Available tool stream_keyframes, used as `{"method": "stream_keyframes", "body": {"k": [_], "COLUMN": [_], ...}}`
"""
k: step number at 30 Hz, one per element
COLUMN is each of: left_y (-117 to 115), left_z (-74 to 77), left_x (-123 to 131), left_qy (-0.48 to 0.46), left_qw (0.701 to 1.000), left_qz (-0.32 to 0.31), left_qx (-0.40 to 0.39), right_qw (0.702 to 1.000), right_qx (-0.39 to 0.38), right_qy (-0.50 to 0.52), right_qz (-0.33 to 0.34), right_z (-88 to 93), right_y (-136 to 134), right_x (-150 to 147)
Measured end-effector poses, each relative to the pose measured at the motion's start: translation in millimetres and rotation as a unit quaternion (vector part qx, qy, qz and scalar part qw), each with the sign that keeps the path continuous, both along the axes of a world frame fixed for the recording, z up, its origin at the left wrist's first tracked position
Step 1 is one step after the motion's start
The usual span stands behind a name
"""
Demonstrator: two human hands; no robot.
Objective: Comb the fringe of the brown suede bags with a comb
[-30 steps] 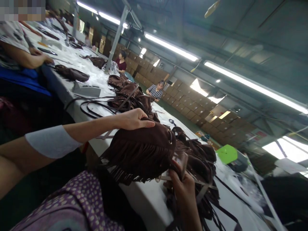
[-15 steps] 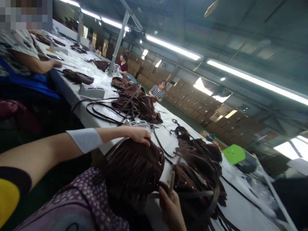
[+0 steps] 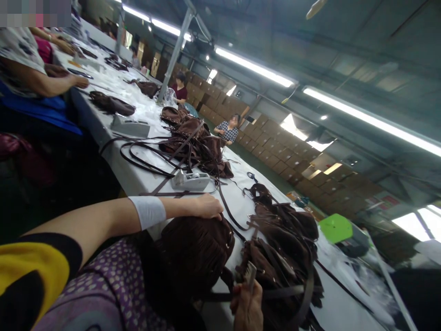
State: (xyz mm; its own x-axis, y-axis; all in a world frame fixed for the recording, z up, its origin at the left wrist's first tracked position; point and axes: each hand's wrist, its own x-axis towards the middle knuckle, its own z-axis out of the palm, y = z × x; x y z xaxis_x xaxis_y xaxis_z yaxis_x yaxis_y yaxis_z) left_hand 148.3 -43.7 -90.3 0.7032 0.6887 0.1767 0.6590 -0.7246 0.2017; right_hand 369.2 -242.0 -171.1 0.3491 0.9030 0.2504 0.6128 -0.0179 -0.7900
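Note:
A dark brown fringed suede bag (image 3: 196, 253) lies at the near edge of the long white table (image 3: 241, 197). My left hand (image 3: 205, 207) rests on top of the bag with fingers curled down over it; a white band wraps that wrist. My right hand (image 3: 246, 305) is low in the view, closed around a small comb-like tool (image 3: 250, 275) held upright beside the bag's fringe. A brown strap (image 3: 275, 292) runs across just above this hand.
More brown bags (image 3: 285, 234) and loose straps (image 3: 148, 158) are piled along the table, with a grey tape dispenser (image 3: 190, 180) just beyond my left hand. A green object (image 3: 336, 227) sits at the right. Other people work at the far left and behind.
The bag and both hands have sunk lower toward the table edge. My left hand slid back on the bag, and the tape dispenser has come into view.

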Motion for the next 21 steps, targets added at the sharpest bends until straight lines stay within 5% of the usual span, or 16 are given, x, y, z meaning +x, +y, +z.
{"method": "stream_keyframes", "body": {"k": [4,8,15,21], "left_y": [7,10,12,15], "left_z": [-5.1,-2.9,-7.9,-3.9], "left_x": [-1,-5,-8,-21], "left_qy": [-0.01,-0.021,-0.055,-0.075], "left_qw": [1.0,1.0,0.997,0.997], "left_qz": [-0.002,-0.011,-0.049,-0.032], "left_qx": [0.002,-0.004,0.0,-0.005], "right_qw": [0.965,0.924,0.895,0.854], "right_qx": [0.062,0.098,0.117,0.07], "right_qy": [-0.181,-0.23,-0.37,-0.442], "right_qz": [0.177,0.29,0.222,0.265], "right_z": [23.9,47.8,48.2,12.5], "right_y": [2,19,81,84], "right_x": [-48,-104,-133,-143]}}
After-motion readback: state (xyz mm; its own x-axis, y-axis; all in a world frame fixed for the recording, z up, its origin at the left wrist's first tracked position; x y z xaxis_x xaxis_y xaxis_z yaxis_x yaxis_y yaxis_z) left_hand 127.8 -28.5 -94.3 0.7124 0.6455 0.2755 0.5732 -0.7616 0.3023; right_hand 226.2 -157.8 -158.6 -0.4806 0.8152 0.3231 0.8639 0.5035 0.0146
